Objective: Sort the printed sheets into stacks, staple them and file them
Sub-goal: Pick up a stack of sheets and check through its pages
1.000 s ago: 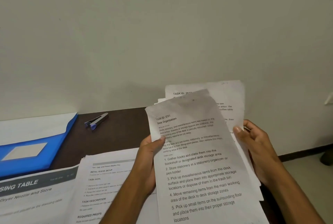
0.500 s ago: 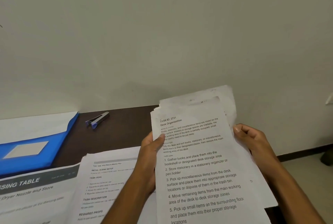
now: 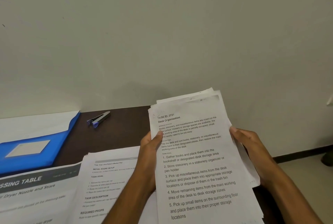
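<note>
One bundle of printed sheets (image 3: 201, 166), several pages w/ offset top edges, held up over the table's right part, top page headed "Desk Organization". Left hand (image 3: 150, 153) grips its left edge, thumb on the front. Right hand (image 3: 250, 149) grips the right edge, fingers curled behind, thumb tip on the front.

On the dark table (image 3: 119, 135): 2 more paper stacks flat along the near edge, one (image 3: 106, 184) just left of the left arm and partly hidden by it, another (image 3: 34, 195) at the near-left corner. 1 blue folder (image 3: 41, 144) at the left edge, paper on it. 1 stapler (image 3: 99, 119) near the far edge, apart from everything.
</note>
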Demonstrator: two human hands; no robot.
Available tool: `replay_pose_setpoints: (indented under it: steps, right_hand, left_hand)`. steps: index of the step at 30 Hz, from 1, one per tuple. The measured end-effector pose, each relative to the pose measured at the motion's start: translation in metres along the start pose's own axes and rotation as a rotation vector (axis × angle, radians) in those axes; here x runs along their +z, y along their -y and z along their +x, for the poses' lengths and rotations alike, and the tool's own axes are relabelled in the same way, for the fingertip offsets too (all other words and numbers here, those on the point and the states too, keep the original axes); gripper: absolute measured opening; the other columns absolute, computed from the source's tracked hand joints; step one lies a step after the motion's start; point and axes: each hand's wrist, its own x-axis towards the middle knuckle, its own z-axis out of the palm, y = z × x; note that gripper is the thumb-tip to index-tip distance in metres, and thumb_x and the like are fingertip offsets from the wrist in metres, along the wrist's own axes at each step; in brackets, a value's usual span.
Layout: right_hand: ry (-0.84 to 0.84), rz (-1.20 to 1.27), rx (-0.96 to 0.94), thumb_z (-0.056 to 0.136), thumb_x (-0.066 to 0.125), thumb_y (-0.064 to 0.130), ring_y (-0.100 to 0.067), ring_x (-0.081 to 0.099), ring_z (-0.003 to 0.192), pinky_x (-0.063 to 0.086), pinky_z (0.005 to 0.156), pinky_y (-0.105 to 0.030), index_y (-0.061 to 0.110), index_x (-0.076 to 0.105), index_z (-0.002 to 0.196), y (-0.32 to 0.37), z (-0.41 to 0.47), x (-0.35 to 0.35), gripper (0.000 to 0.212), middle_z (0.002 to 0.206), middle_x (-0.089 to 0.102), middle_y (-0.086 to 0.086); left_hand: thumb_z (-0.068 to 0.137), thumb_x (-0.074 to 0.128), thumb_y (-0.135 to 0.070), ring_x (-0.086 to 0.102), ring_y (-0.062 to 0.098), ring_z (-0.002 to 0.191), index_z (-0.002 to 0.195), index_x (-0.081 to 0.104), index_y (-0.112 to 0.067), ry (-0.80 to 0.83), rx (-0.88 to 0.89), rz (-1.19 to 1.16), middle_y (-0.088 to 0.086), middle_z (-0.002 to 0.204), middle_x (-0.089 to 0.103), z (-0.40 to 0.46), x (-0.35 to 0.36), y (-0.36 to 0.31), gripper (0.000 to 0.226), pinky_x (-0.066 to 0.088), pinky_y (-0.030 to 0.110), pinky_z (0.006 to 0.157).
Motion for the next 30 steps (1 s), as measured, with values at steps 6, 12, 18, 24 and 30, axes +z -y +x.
replay_pose_setpoints:
  steps: [6, 12, 18, 24, 30]
  right_hand:
    - [-0.02, -0.152, -0.068, 0.105, 0.055, 0.034, -0.028, 0.075, 0.085, 0.058, 0.072, -0.042, 0.001, 0.072, 0.095, -0.003, 0.002, 0.009, 0.039, 0.096, 0.078, -0.019]
    - [0.026, -0.2, -0.12, 0.106, 0.054, 0.023, -0.037, 0.078, 0.092, 0.063, 0.074, -0.038, 0.0, 0.074, 0.101, -0.005, 0.002, 0.007, 0.031, 0.101, 0.08, -0.018]
    - [-0.083, -0.169, -0.144, 0.108, 0.05, 0.039, -0.026, 0.076, 0.099, 0.056, 0.084, -0.042, 0.01, 0.075, 0.11, -0.001, 0.004, 0.005, 0.038, 0.109, 0.079, -0.006]
    - [-0.242, -0.319, -0.195, 0.092, 0.079, 0.024, -0.021, 0.078, 0.085, 0.06, 0.071, -0.041, 0.045, 0.056, 0.136, -0.001, 0.005, -0.001, 0.054, 0.095, 0.079, -0.003]
    - [-0.26, -0.412, -0.217, 0.094, 0.075, 0.012, -0.015, 0.079, 0.081, 0.063, 0.073, -0.041, 0.036, 0.057, 0.134, -0.002, 0.004, 0.005, 0.05, 0.091, 0.081, 0.005]
  left_hand:
    - [0.108, 0.051, -0.021, 0.074, 0.041, 0.108, 0.135, 0.064, -0.01, 0.007, -0.009, -0.012, 0.018, 0.122, 0.075, -0.001, 0.002, -0.001, 0.031, 0.064, 0.053, 0.083]
    - [0.104, 0.059, -0.027, 0.07, 0.046, 0.114, 0.136, 0.064, -0.008, 0.033, -0.078, -0.026, 0.022, 0.125, 0.073, -0.004, 0.002, -0.003, 0.038, 0.053, 0.068, 0.1]
    - [0.103, 0.058, -0.022, 0.071, 0.048, 0.111, 0.133, 0.066, -0.005, 0.027, -0.097, -0.079, 0.025, 0.124, 0.072, -0.008, 0.004, -0.008, 0.035, 0.057, 0.065, 0.095]
    - [0.102, 0.059, -0.019, 0.076, 0.038, 0.08, 0.112, 0.073, 0.0, -0.021, -0.081, -0.077, 0.023, 0.1, 0.077, -0.01, 0.003, -0.012, 0.026, 0.065, 0.05, 0.068]
    - [0.084, 0.052, -0.016, 0.068, 0.026, 0.053, 0.063, 0.077, -0.014, 0.051, -0.172, -0.185, 0.012, 0.069, 0.07, -0.012, 0.004, -0.011, 0.032, 0.056, 0.033, 0.048]
